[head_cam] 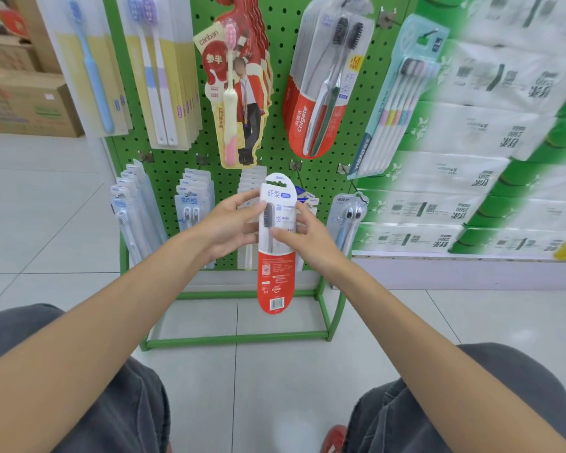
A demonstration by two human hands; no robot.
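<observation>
Two hands grip upright toothbrush pack (276, 243): left hand (231, 225) on left edge, right hand (304, 240) on right.

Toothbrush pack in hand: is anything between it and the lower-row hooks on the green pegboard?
No loose thing stands between them. The toothbrush pack, gripped by the left hand and right hand, sits directly in front of hanging packs that occupy the lower hooks. The hook above it also carries packs, partly hidden.

a shop aisle — packaged toothbrushes (321, 89) hang on a green pegboard rack (275, 152), beside shelves of stacked tissue packs (490, 132) and cardboard cartons (23, 103).
</observation>
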